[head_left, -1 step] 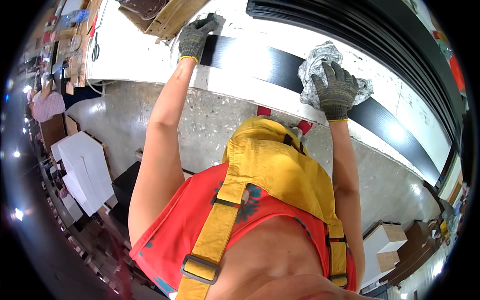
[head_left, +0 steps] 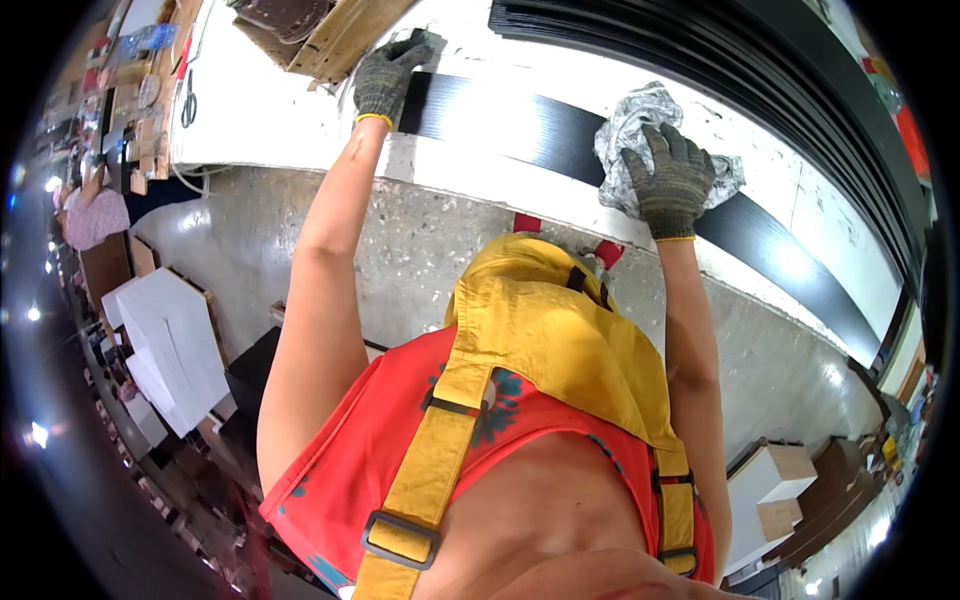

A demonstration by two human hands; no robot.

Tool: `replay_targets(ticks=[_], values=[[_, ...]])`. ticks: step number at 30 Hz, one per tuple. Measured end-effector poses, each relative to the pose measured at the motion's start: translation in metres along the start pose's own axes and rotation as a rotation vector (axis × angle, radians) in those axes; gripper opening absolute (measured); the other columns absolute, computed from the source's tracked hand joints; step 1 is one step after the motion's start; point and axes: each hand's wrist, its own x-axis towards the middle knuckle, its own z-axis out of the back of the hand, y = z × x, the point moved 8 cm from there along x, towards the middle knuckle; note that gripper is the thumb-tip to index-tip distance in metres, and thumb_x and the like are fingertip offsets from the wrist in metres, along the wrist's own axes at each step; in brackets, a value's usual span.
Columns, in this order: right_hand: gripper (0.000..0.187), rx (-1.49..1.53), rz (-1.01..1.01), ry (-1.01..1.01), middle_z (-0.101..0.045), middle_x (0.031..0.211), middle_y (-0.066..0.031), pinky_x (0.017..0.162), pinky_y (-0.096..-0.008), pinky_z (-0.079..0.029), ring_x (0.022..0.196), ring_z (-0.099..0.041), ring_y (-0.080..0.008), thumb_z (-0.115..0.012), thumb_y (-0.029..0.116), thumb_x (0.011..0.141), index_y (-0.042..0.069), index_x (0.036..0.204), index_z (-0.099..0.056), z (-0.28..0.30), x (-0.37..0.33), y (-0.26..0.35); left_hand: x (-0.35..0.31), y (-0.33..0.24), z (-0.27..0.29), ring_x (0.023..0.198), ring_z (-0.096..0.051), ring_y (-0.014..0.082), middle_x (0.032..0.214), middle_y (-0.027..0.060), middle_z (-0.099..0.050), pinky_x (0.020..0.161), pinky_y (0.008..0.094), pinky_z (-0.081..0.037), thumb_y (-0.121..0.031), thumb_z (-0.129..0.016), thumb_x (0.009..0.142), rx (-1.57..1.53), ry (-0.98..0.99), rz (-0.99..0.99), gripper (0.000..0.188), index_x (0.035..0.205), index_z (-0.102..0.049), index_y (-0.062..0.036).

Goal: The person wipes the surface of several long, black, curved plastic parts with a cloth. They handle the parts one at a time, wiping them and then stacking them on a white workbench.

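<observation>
A long black board (head_left: 560, 128) with a fine wood grain lies along the white worktop (head_left: 290, 120). My right hand (head_left: 670, 180), in a dark knitted glove, presses a crumpled grey-and-white cloth (head_left: 632, 135) onto the board's face, its fingers bent over the cloth. At the board's left end rests my left hand (head_left: 386, 76), gloved the same way. Its fingers stretch past the far corner, and nothing shows in them; their undersides are hidden.
Behind the board is a stack of black boards (head_left: 680, 55). A wooden crate (head_left: 345, 40) stands beyond my left hand, and scissors (head_left: 189, 105) lie at the worktop's left. White panels (head_left: 170, 345) are stacked on the floor at left. A person (head_left: 95, 215) is farther left.
</observation>
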Motion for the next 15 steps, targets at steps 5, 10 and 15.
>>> replay_targets(ticks=[5,10,15], values=[[0.052,0.209,-0.03,-0.177,-0.062,0.126,-0.0059,0.108,-0.0543,-0.031,0.118,-0.053,-0.0289,-0.058,0.059,0.086,0.019,0.118,-0.068,0.022,-0.006,0.009,0.021,0.019,0.005,0.095,-0.068,0.0239,0.108,0.0156,-0.072,0.086,0.0355,-0.049,-0.024,-0.073,0.084,-0.394,-0.005,-0.158,0.039,0.112,-0.068,0.0037],[0.056,0.191,-0.038,-0.143,-0.058,0.133,-0.0091,0.111,-0.0541,-0.027,0.124,-0.05,-0.0309,-0.051,0.061,0.089,0.02,0.126,-0.064,0.035,-0.005,0.024,-0.085,-0.116,-0.011,0.113,-0.06,0.029,0.125,0.0209,-0.061,0.1,0.0385,-0.045,-0.009,-0.064,0.09,0.209,-0.203,-0.584,0.046,0.13,-0.051,0.0078],[0.056,0.086,-0.03,-0.073,-0.049,0.144,-0.0106,0.114,-0.055,-0.023,0.131,-0.045,-0.0335,-0.046,0.059,0.092,0.022,0.132,-0.06,0.051,-0.007,0.041,-0.149,-0.145,-0.113,0.14,-0.036,0.0333,0.149,0.0187,-0.043,0.119,0.0481,-0.02,-0.043,-0.058,0.093,0.676,0.271,-1.1,0.071,0.146,-0.04,-0.0005]])
